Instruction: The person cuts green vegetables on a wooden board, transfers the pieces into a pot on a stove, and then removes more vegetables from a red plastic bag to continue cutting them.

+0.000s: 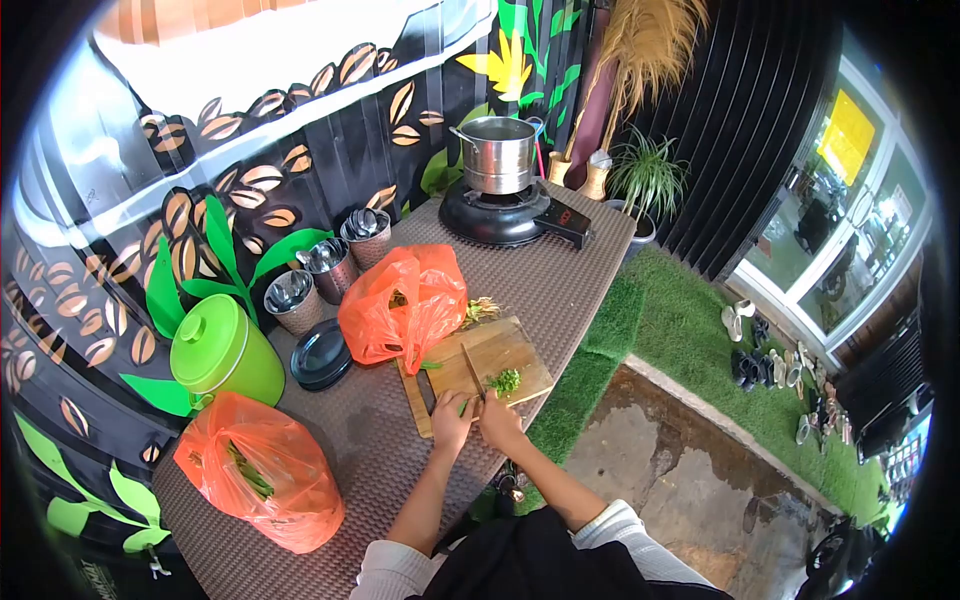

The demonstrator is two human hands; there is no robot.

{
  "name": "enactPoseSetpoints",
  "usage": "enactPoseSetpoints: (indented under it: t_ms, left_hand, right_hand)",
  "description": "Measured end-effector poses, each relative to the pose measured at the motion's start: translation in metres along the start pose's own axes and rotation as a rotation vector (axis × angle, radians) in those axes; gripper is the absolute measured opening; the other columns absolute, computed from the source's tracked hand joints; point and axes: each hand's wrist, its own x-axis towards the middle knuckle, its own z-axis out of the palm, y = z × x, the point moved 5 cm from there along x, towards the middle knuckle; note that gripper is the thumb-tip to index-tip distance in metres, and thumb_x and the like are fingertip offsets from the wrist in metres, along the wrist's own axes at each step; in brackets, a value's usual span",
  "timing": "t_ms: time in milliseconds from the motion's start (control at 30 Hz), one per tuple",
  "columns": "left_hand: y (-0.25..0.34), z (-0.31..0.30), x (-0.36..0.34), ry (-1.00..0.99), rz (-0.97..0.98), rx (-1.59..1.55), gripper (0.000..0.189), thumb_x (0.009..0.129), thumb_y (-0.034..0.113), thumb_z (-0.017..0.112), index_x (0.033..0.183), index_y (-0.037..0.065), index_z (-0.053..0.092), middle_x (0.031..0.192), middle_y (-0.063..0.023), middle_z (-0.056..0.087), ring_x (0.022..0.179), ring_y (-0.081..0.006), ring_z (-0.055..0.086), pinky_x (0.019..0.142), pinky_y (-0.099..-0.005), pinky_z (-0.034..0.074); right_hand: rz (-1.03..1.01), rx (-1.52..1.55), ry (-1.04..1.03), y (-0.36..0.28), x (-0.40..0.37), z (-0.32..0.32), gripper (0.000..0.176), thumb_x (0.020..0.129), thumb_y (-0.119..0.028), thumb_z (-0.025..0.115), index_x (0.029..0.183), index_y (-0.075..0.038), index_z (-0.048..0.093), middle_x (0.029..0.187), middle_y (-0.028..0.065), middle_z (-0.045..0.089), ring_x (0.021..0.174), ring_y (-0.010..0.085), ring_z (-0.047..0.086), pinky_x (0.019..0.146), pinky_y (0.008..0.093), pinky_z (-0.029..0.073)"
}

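Observation:
A wooden cutting board [512,347] lies near the table's front edge. My right hand [500,422] is closed around the handle of a knife [471,365], whose blade points away from me over the board. Beside it, my left hand [452,422] presses green stems [462,407] against the board with its fingers curled. To the right of the blade sits a small heap of chopped greens [505,381]. An orange plastic bag [405,305] rests at the board's far left edge, and a bunch of pale stalks with roots [481,310] lies next to it.
Left on the woven table [390,480] stand another orange bag [262,475] with greens, a lime-green lidded container [228,350] and dark plates [321,355]. Behind are several cutlery holders [328,268]. A steel pot [498,155] sits on a black gas stove [490,215] at the far end.

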Motion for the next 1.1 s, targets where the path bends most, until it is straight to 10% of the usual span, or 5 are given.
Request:
enactPoseSetpoints:
  t_ms: [500, 667, 1100]
  left_hand:
    - [-0.004, 0.012, 0.005, -0.073, -0.004, 0.062, 0.014, 0.078, 0.012, 0.070, 0.091, 0.006, 0.070, 0.089, -0.0077, 0.064, 0.093, -0.0264, 0.056, 0.082, -0.0366, 0.047]
    - [-0.004, 0.012, 0.006, -0.076, -0.300, -0.030, 0.013, 0.077, 0.014, 0.071, 0.090, 0.011, 0.071, 0.092, -0.0034, 0.067, 0.094, -0.0252, 0.056, 0.083, -0.0363, 0.047]
    - [0.017, 0.007, -0.004, -0.081, -0.054, 0.168, 0.014, 0.084, 0.015, 0.063, 0.097, 0.011, 0.066, 0.090, -0.0092, 0.066, 0.092, -0.0296, 0.057, 0.077, -0.0413, 0.048]
  right_hand:
    - [-0.019, -0.050, -0.047, 0.019, 0.001, -0.015, 0.025, 0.096, -0.021, 0.042, 0.110, -0.001, 0.040, 0.089, 0.0260, 0.066, 0.085, 0.0432, 0.066, 0.074, 0.0514, 0.053]
    - [-0.032, -0.014, -0.034, 0.020, -0.002, -0.017, 0.029, 0.096, -0.027, 0.043, 0.106, 0.000, 0.040, 0.086, 0.0292, 0.064, 0.082, 0.0472, 0.064, 0.074, 0.0561, 0.051]
    - [-0.037, -0.057, -0.028, 0.014, 0.007, -0.009, 0.022, 0.093, -0.018, 0.046, 0.106, 0.000, 0.041, 0.087, 0.0270, 0.066, 0.084, 0.0429, 0.067, 0.073, 0.0511, 0.054]
